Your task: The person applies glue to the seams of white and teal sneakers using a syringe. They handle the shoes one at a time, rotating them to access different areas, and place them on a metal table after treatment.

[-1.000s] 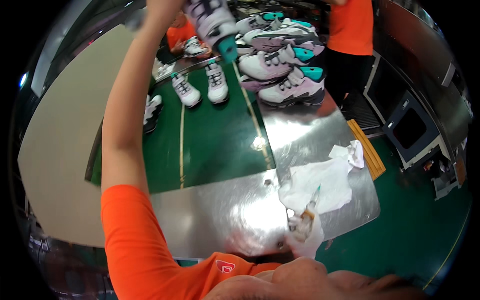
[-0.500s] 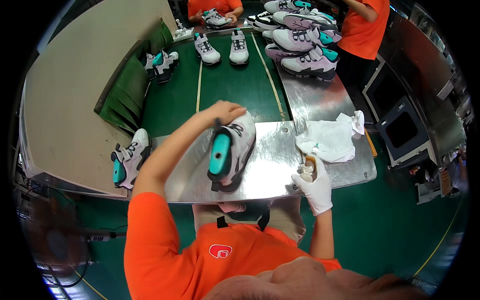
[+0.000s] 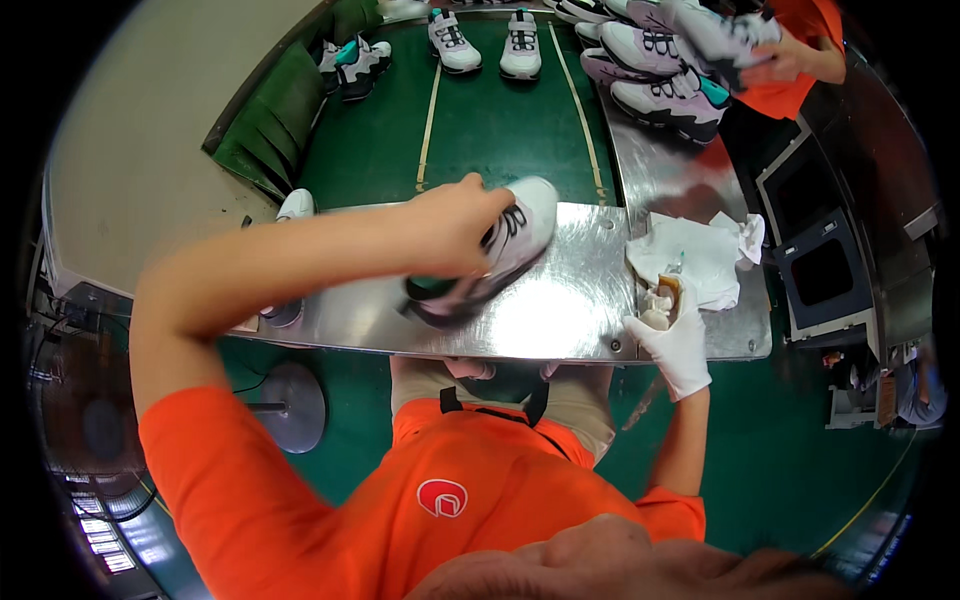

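Note:
My bare left hand (image 3: 462, 225) grips a white and pale lilac sneaker (image 3: 530, 225) from its left side, over the metal plate. Motion blurs the shoe's dark heel end, and my hand covers much of its opening. Its white toe points away and to the right. My right hand (image 3: 672, 345), in a white glove, rests at the plate's right part. Its fingers curl around a small whitish, brown-edged thing (image 3: 660, 302) whose kind I cannot make out. Just beyond lies a crumpled white cloth (image 3: 690, 250).
Two sneakers (image 3: 455, 45) stand on the green belt (image 3: 510, 130); another pair (image 3: 362, 68) is by the green flaps. A sneaker (image 3: 297, 205) is partly hidden behind my left arm. Piled sneakers (image 3: 670, 105) stand at the far right, where a co-worker's hand (image 3: 790, 60) holds one.
My left hand has moved from the toe to the shoe's side and now grips it. The shoe has turned clockwise. At the right, the co-worker now holds a sneaker; the whole view has shifted.

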Tool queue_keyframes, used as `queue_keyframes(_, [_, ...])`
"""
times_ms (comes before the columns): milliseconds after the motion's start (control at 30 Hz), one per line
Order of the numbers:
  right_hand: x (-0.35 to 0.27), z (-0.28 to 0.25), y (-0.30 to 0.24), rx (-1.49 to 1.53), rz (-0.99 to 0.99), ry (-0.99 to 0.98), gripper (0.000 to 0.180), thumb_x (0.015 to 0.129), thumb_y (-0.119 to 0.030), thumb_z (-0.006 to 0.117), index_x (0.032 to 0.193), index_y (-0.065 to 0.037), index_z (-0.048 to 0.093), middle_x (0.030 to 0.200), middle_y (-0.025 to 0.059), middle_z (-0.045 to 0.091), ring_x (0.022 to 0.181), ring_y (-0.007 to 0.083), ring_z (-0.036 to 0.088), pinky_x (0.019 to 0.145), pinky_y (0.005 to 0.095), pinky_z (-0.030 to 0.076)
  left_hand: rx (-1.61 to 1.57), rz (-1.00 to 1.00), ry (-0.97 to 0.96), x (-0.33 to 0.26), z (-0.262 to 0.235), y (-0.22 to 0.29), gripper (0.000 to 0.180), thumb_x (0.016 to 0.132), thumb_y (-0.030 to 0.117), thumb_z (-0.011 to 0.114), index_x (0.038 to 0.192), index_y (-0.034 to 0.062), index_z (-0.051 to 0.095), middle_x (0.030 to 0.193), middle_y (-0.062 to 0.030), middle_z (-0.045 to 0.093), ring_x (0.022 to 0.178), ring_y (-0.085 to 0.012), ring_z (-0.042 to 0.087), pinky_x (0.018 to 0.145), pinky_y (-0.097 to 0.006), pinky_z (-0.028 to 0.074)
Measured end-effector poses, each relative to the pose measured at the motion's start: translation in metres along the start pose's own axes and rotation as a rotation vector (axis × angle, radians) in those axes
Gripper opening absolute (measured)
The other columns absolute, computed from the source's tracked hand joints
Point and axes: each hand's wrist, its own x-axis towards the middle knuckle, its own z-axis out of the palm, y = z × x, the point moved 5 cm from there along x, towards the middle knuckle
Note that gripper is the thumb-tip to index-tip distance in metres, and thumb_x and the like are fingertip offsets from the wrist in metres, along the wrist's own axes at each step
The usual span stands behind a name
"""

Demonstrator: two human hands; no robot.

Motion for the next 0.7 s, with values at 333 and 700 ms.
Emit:
queue_keyframes(333, [-0.01, -0.016, -0.009, 0.076, 0.188, -0.157, 0.062, 0.07, -0.012, 0.08, 0.126, 0.0, 0.057, 0.1, 0.0086, 0.065, 0.089, 0.0137, 0.063, 0.079, 0.0284, 0.051, 0.223, 0.605, 0.544, -0.121, 0.056, -0.007, 0.04, 0.08, 0.012, 0.067, 0.118, 0.0068, 0.06, 0.122, -0.0144, 0.059, 0.107, -0.0342, 0.058, 0.093, -0.049, 0.051])
queue_keyframes(700, [-0.005, 0.015, -0.061, 1.018, 0.113, -0.536, 0.111, 0.054, -0.063, 0.084, 0.118, 0.021, 0.048, 0.094, 0.0261, 0.063, 0.07, 0.0319, 0.064, 0.061, 0.0398, 0.054, 0.114, 0.434, 0.591, -0.118, 0.075, -0.028, 0.023, 0.082, 0.016, 0.071, 0.103, 0.0163, 0.061, 0.129, -0.0151, 0.061, 0.124, -0.0345, 0.057, 0.103, -0.049, 0.048])
